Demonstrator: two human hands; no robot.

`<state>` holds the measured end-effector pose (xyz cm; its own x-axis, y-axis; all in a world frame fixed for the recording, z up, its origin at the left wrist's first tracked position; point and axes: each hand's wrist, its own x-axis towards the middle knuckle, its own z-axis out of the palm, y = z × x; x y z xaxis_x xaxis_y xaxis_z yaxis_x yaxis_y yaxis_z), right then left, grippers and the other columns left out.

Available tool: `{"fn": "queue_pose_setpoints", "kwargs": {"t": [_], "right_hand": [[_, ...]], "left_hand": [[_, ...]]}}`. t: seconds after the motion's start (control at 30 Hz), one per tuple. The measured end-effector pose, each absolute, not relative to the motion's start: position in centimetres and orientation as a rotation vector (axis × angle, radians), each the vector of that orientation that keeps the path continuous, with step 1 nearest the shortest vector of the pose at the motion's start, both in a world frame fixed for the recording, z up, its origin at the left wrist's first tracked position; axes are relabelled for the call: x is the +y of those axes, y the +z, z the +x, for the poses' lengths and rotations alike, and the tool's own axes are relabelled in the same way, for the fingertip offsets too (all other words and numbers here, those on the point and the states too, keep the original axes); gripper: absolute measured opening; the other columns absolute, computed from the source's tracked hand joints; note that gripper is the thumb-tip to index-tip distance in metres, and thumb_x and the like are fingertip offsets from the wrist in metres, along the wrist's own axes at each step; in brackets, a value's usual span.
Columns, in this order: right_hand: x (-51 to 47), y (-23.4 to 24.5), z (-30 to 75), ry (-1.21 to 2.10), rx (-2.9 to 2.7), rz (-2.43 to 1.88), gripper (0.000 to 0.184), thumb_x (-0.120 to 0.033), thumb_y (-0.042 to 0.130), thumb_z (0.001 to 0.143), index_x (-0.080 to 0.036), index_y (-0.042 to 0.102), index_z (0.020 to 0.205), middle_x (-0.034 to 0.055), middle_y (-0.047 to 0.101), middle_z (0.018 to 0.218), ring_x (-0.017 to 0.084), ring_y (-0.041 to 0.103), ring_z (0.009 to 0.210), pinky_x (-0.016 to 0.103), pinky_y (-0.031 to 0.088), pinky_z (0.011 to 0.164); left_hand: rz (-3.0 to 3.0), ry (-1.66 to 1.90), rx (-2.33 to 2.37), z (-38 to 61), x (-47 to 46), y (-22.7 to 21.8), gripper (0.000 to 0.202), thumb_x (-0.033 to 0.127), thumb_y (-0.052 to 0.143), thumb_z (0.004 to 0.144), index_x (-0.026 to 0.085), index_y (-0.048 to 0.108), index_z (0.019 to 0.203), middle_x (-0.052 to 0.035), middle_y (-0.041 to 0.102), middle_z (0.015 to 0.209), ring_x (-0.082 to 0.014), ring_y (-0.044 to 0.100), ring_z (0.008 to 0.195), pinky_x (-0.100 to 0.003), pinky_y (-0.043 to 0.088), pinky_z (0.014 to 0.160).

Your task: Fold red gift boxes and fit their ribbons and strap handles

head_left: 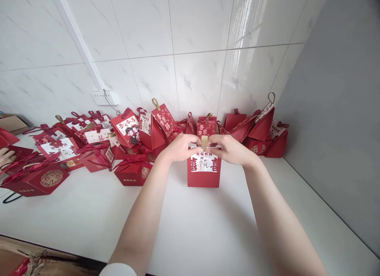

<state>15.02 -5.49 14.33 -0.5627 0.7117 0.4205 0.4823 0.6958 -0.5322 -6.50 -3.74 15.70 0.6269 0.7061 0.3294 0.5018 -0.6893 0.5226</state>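
Observation:
A red gift box [204,174] with a white picture label stands upright on the white counter [190,228] in front of me. My left hand [179,147] and my right hand [229,149] meet at its top edge. Both pinch the box's top on either side of a small gold ribbon loop [204,142]. Fingers of both hands are closed on the box top.
Many red gift boxes and bags [127,129] with ribbons crowd the back of the counter along the tiled wall, from the far left to the right corner [267,129]. Another person's hand [5,156] shows at the left edge. A wall socket [104,98] sits above the boxes.

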Motion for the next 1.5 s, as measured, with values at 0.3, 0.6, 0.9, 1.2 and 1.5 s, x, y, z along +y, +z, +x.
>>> {"fn": "queue_pose_setpoints", "kwargs": {"t": [0.3, 0.6, 0.9, 1.2, 1.5], "right_hand": [[-5.7, 14.7, 16.0, 0.587, -2.227, -1.013, 0.016, -0.034, 0.054, 0.087, -0.023, 0.065, 0.086, 0.0006, 0.067, 0.086, 0.016, 0.06, 0.077, 0.028, 0.045, 0.069], [-5.7, 14.8, 16.8, 0.524, -1.988, -1.107, 0.017, -0.035, 0.054, 0.087, -0.023, 0.063, 0.095, 0.0035, 0.068, 0.096, 0.018, 0.063, 0.084, 0.031, 0.049, 0.074], [-5.3, 14.1, 14.6, 0.341, -1.947, -1.216, 0.023, -0.04, 0.059, 0.082, -0.021, 0.052, 0.071, 0.0003, 0.062, 0.068, 0.014, 0.052, 0.059, 0.027, 0.036, 0.054], [-4.6, 13.7, 14.7, 0.397, -1.992, -1.149, 0.011, -0.023, 0.05, 0.082, -0.021, 0.048, 0.071, -0.0006, 0.063, 0.072, 0.014, 0.053, 0.062, 0.026, 0.037, 0.058], [-4.4, 13.3, 14.2, 0.405, -1.943, -1.115, 0.014, -0.024, 0.051, 0.084, -0.021, 0.045, 0.071, -0.0027, 0.059, 0.068, 0.012, 0.049, 0.06, 0.025, 0.036, 0.057]], "left_hand": [[2.36, 0.654, 1.024, -7.4, -4.0, 16.3, 0.026, 0.031, 0.06, 0.083, 0.02, 0.069, 0.105, -0.0044, 0.071, 0.099, -0.0168, 0.065, 0.092, -0.03, 0.049, 0.082], [2.363, 0.699, 1.056, -6.4, -3.3, 15.2, 0.027, 0.032, 0.062, 0.081, 0.022, 0.069, 0.106, -0.0037, 0.07, 0.109, -0.0174, 0.064, 0.098, -0.032, 0.048, 0.091], [2.187, 0.788, 1.099, -4.1, -2.1, 12.7, 0.023, 0.036, 0.065, 0.077, 0.018, 0.072, 0.091, -0.0039, 0.072, 0.089, -0.0198, 0.065, 0.086, -0.03, 0.048, 0.077], [2.124, 0.789, 1.129, -3.7, -1.7, 12.1, 0.031, 0.045, 0.068, 0.072, 0.019, 0.074, 0.088, -0.0017, 0.069, 0.079, -0.0193, 0.062, 0.078, -0.029, 0.047, 0.072], [2.199, 0.792, 1.138, -4.5, -1.9, 12.8, 0.035, 0.05, 0.065, 0.073, 0.016, 0.072, 0.074, 0.0023, 0.059, 0.063, -0.0121, 0.05, 0.063, -0.024, 0.036, 0.061]]}}
